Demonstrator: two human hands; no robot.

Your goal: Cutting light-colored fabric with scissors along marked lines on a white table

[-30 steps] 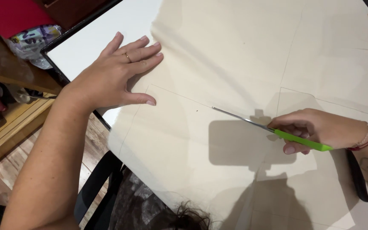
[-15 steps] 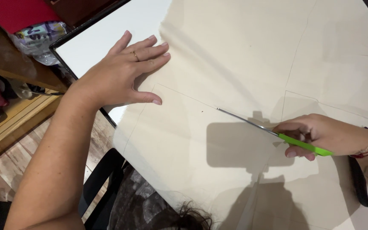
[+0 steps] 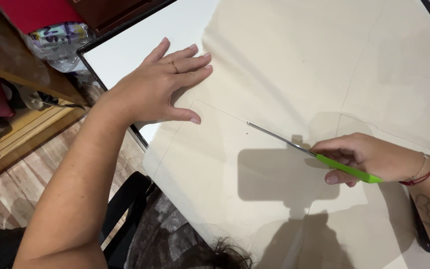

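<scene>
Cream fabric (image 3: 294, 74) spread flat over most of the white bench (image 3: 140, 40), one edge hanging off the near side. Faint drawn lines across the cloth, one running from near the left thumb toward the scissors (image 3: 309, 149). Scissors with slim metal blades and bright green handles, held low along that line, blade tips pointing toward the left hand, blades close together. Right hand (image 3: 364, 157) wrapped closed around the green handles, a red cord and a pale bracelet at the wrist. Left hand (image 3: 165, 87) flat, fingers spread, palm down on the cloth near its edge, gripping nothing, simply pinning the fabric to the bench; a ring on one finger.

As a judgement: cutting along the marked line apparently under way, with the stretch from the blade tips to the corner by the left thumb uncut. How much lies cut behind the blades cannot be told, since hand and shadow cover that part. Other marked lines farther up the cloth look untouched.

Farther out: wooden shelving (image 3: 21, 124) at the left with shoes, a plastic bag (image 3: 58, 42) above it, wood-pattern floor (image 3: 6, 199) below.
</scene>
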